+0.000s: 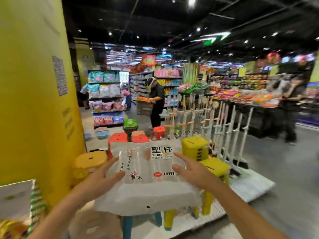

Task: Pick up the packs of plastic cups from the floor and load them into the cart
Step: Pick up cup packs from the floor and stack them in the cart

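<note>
While the person stands in a shop aisle, the pack of plastic cups (146, 180) is up off the floor, carried between both hands in front of the body. The left hand (103, 176) lies against the pack's left edge with its fingers fairly straight and the thumb resting on the printed top face. The right hand (191, 171) meets the right edge the same way, fingers stretched out and flat on the wrapper, so that the pack is squeezed between two open hands and neither is curled round it. The pack is a flat, clear bag with black characters and a red badge on its far half and a plain white flap at the near end.

Below and behind the pack stands a crowd of plastic stools: a blue-legged stool (127, 225) just under the near flap, a stack of yellow stools (195, 147) to the right of it, and red stools (119, 137) beyond its far edge. They sit on a white platform (250, 185). White racks (207, 114) line the platform's far side. A broad yellow pillar (34, 83) fills the left of the view. Farther down the aisle, a person in black (156, 100) bends over goods beside shelves of bagged goods (105, 97).
</note>
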Demonstrator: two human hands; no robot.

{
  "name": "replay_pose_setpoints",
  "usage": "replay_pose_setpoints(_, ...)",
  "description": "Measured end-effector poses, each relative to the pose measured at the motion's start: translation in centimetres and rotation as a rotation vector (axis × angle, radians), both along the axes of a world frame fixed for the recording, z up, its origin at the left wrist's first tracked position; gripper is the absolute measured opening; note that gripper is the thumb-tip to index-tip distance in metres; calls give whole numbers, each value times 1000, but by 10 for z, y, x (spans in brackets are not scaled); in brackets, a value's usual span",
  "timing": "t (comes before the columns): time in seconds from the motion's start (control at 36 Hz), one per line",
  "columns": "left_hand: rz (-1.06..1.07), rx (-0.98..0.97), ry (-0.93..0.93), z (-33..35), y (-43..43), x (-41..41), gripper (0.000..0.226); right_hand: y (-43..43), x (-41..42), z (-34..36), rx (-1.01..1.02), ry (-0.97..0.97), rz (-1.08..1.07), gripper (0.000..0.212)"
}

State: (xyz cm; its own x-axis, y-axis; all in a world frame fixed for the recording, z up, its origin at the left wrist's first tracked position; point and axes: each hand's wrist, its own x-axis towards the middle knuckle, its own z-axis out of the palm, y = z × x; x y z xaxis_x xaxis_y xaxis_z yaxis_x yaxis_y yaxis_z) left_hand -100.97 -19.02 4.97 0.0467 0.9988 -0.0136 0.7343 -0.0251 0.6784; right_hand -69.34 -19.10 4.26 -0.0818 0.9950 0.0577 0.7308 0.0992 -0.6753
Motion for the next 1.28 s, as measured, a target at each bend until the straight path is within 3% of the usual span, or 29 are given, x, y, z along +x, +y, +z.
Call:
replay_pose_setpoints(0.14,-225,43,0,3,2,123,67,-58,113,0,-10,-83,-241,61)
replay_pose_setpoints(0.25,-444,56,35,0,-2,224,86,-123,201,-2,-10,-95,-411,59)
replay_pose_setpoints(0.36,-569,31,-40,-7,-27,330,75,-190,285,-12,-8,-86,-567,62)
replay_pose_setpoints(0.44,-655,-2,-99,-20,-39,387,82,-233,324,-13,-33,-105,-632,63)
replay_pose_setpoints(0.64,-896,-35,-79,-43,-103,543,70,-345,429,-29,-78,-103,-857,63)
replay_pose_setpoints(0.75,-981,-25,-9,-48,-125,602,71,-385,469,-38,-89,-76,-942,64)
replay_pose_setpoints(0.94,-1147,-76,-56,-67,-141,682,68,-423,513,-63,-121,-89,-1115,64)
replay_pose_setpoints(1.06,-1229,-135,-90,-87,-133,723,76,-427,532,-82,-143,-67,-1185,63)
replay_pose_setpoints(1.28,-1307,-197,-58,-118,-103,792,63,-395,571,-107,-236,-55,-1309,61)
